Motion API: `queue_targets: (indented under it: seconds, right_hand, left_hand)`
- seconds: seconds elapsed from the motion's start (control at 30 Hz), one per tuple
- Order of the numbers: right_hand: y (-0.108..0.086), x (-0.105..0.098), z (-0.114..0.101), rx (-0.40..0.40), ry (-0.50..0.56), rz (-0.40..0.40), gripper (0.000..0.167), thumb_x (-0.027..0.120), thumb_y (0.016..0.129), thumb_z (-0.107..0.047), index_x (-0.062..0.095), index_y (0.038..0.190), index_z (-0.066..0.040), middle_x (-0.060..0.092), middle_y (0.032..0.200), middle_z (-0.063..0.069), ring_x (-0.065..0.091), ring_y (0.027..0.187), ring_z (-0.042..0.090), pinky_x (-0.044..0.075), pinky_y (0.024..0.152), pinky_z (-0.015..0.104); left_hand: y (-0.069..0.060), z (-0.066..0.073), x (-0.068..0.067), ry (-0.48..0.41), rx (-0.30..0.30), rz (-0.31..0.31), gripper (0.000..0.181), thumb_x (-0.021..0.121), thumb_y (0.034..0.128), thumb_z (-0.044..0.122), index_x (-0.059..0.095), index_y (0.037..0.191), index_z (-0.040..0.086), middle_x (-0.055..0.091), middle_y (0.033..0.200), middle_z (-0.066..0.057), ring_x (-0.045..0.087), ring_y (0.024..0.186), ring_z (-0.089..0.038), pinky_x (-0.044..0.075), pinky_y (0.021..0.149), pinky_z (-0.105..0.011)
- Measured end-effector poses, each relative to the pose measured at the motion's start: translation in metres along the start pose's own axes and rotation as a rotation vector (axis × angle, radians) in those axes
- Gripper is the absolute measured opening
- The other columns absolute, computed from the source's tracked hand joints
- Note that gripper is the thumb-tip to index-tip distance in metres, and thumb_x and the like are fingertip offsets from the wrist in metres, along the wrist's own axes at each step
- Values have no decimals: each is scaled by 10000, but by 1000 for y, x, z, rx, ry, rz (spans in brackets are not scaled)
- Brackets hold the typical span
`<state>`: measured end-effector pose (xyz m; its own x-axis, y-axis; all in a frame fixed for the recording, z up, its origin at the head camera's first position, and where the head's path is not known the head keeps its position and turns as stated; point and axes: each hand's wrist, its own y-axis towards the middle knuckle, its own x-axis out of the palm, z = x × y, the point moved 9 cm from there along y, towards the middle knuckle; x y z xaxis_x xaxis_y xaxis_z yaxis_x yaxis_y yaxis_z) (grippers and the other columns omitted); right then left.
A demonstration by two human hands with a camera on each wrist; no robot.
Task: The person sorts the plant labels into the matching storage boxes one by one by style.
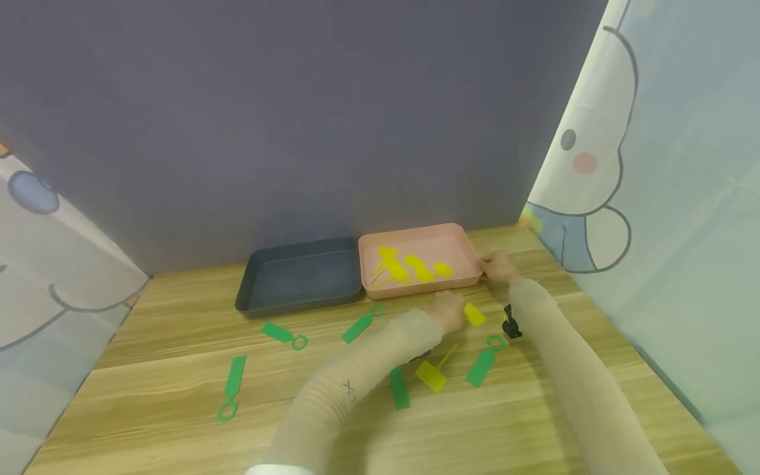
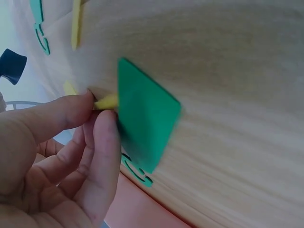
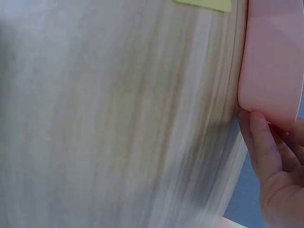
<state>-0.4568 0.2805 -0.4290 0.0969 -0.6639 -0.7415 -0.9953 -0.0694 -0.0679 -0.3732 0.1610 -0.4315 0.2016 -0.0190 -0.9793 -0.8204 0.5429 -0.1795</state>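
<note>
My left hand (image 1: 446, 311) is just in front of the pink tray (image 1: 423, 290), its fingertips pinching a thin yellow strip (image 2: 106, 102) that looks like a tag's stem. A yellow tag plate (image 1: 474, 315) shows right beside this hand. A green tag (image 2: 147, 116) with a split ring lies close to the fingertips in the left wrist view. At the tray's front right corner, my right hand (image 1: 500, 267) holds the wall between thumb and fingers; the thumb is partly hidden. Several yellow tags (image 1: 419, 268) lie in the pink tray.
A dark tray (image 1: 299, 277) adjoins the pink one on the left. Across the wooden table (image 1: 160, 369) lie several green ring tags, one (image 1: 400, 388) partly under my left arm, and another yellow tag (image 1: 432, 376). A grey wall (image 1: 297, 132) stands behind the trays.
</note>
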Motion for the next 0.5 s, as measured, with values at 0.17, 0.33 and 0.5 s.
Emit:
queue_targets:
  seconds: [0.17,0.33,0.5]
  right_hand:
    - [0,0,-1,-1,-11,-2,328,408,946,-97,597,1089,130,675,906,206,565,687,82,441,617,148]
    - [0,1,0,9,-9,-7,333,412,949,-107,590,1102,128,672,944,226,581,707,92,458,638,161]
    - [-1,1,0,24,2,-21,338,400,959,-105,573,1126,132,656,993,247,595,750,126,467,656,169]
  left_hand:
    - [-1,-1,1,-15,-11,-2,92,585,866,148,622,947,127,574,763,38,512,656,-99,439,560,-175]
    - [1,1,1,25,16,22,96,574,872,161,619,948,124,598,792,29,512,673,-96,470,615,-200]
    - [4,1,1,14,25,25,68,572,870,153,625,902,125,600,769,32,512,660,-96,469,615,-204]
